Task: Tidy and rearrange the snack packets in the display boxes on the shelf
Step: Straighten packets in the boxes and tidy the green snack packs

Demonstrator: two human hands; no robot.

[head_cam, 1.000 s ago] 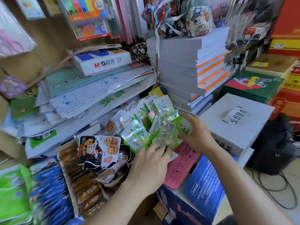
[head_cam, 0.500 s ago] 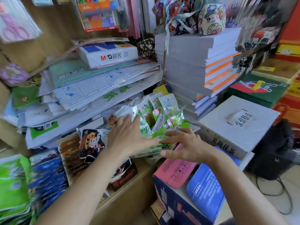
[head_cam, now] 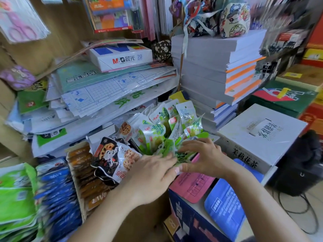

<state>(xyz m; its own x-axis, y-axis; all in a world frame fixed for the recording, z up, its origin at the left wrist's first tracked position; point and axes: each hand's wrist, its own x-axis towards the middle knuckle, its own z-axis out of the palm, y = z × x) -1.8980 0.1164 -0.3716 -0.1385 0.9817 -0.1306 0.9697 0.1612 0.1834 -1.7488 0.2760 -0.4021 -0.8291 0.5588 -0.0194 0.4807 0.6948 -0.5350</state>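
A bunch of green-and-white snack packets (head_cam: 162, 126) stands upright in a display box on the shelf, fanned out unevenly. My right hand (head_cam: 204, 158) lies on the front green packets (head_cam: 167, 147), fingers spread and pinching them against my left hand (head_cam: 153, 175), which presses in from the left with fingers nearly flat. Left of my hands, black-and-white lotus-root packets (head_cam: 113, 159) lean in their own box. Further left stand brown packets (head_cam: 82, 173), blue packets (head_cam: 57, 191) and green packets (head_cam: 15, 194). The box under the green packets is hidden.
Stacked paper sheets and an M&G paper ream (head_cam: 122, 55) overhang the snacks from behind. A tall stack of notebooks (head_cam: 218, 67) stands at right. A white tea carton (head_cam: 258, 135) and a blue carton with a pink flap (head_cam: 192, 187) sit close to my right hand.
My left hand slid down from the tops of the green packets to their front. Both hands now meet at the front of the bunch. The camera view shifted slightly.
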